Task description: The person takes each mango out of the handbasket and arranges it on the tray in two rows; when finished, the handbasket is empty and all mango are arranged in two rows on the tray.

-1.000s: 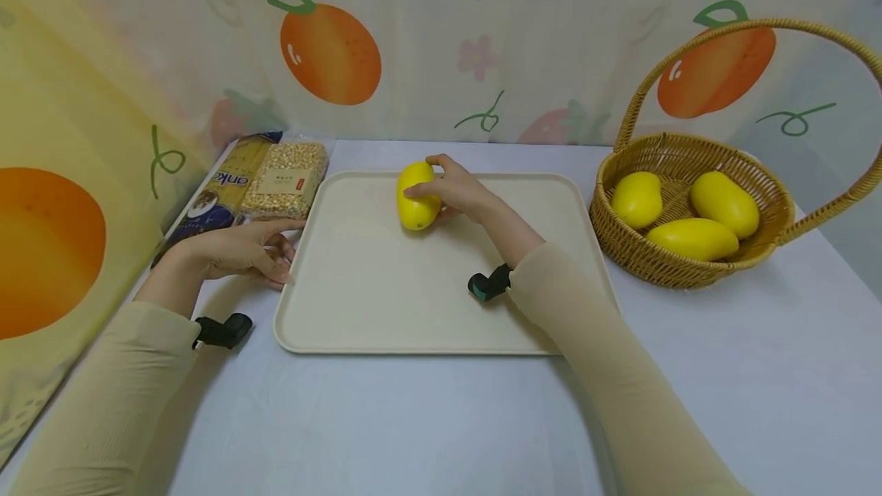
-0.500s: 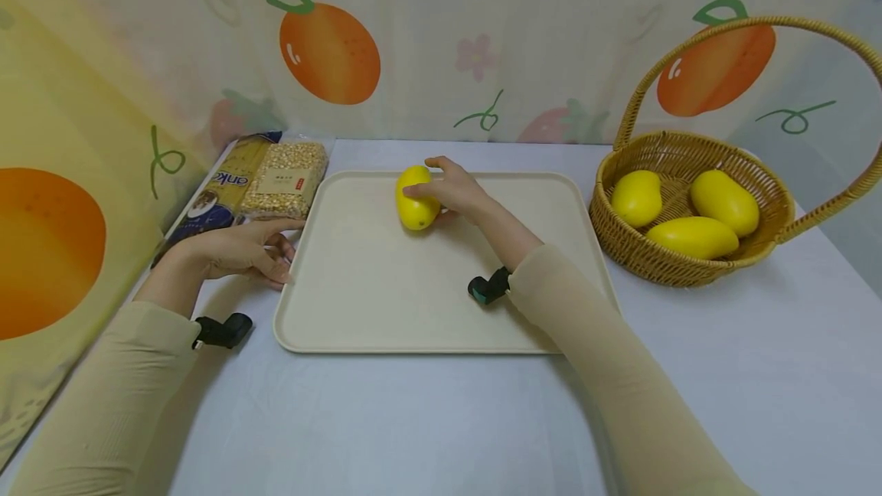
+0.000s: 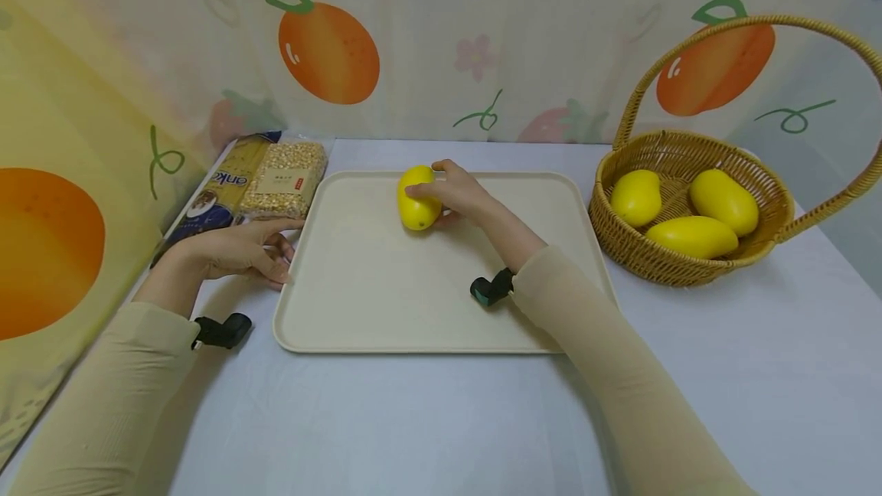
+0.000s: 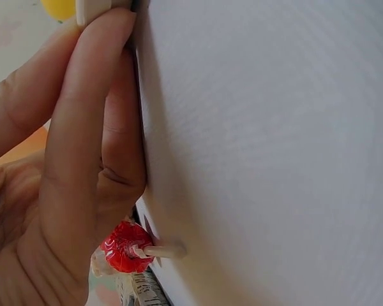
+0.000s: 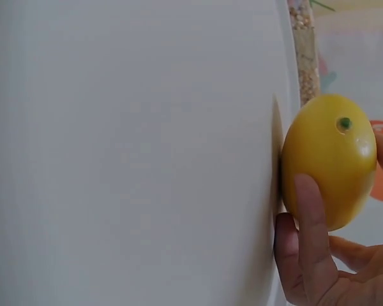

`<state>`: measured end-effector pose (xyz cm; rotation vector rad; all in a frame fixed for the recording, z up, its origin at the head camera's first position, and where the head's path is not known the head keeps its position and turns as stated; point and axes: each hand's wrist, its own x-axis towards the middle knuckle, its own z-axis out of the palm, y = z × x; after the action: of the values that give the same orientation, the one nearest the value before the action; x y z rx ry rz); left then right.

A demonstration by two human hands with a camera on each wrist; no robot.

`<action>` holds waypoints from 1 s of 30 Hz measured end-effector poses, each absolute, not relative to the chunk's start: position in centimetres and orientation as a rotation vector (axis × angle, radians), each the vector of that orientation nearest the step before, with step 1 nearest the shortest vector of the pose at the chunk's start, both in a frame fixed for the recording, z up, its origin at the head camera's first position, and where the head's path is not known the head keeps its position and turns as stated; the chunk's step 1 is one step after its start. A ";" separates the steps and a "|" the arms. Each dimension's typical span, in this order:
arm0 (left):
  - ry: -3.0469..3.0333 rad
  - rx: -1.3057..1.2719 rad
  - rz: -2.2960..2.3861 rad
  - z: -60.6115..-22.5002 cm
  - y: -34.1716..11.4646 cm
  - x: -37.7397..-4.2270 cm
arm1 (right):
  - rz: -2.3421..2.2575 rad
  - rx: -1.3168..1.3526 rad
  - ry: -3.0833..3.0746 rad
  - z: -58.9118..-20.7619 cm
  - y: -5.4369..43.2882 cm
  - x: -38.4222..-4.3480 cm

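My right hand (image 3: 458,190) holds a yellow mango (image 3: 418,209), its thumb and fingers set around the sides. That mango rests at the back of the beige tray (image 3: 386,297), and in the right wrist view its green stem spot shows on the mango (image 5: 329,153). At the tray's left side, my left hand (image 3: 241,251) pinches the rim between thumb and finger; the left wrist view shows the tray rim (image 4: 92,9) at the fingertips. Beneath that hand, a red-wrapped lollipop (image 4: 126,247) lies on the table, hidden in the head view.
Right of the tray stands a wicker basket (image 3: 661,275) with a tall handle and three mangoes (image 3: 692,237) inside. Behind my left hand lie a bag of corn kernels (image 3: 284,178) and a blue and gold packet (image 3: 220,190). A fruit-print cloth (image 3: 413,44) hangs behind the table.
Hardly anything differs. The mango stays in my right hand at nearly the same spot, and my left hand keeps its place at the tray's rim.
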<state>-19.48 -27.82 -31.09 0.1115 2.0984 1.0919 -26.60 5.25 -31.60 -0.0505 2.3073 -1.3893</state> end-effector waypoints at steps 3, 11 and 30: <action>2.095 0.111 1.091 -31.1 -27.9 -19.5 | -1.392 -0.046 2.287 -31.5 5.3 -26.5; 2.094 0.106 1.094 -31.1 -27.9 -19.6 | -1.403 0.012 2.234 -31.3 5.7 -26.6; 2.082 0.103 1.117 -31.1 -28.0 -19.4 | -1.410 -0.077 2.305 -28.5 8.3 -26.3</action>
<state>-19.44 -27.95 -31.10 0.1031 2.0816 1.1171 -26.26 8.34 -28.53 -0.0766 2.3047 -1.4099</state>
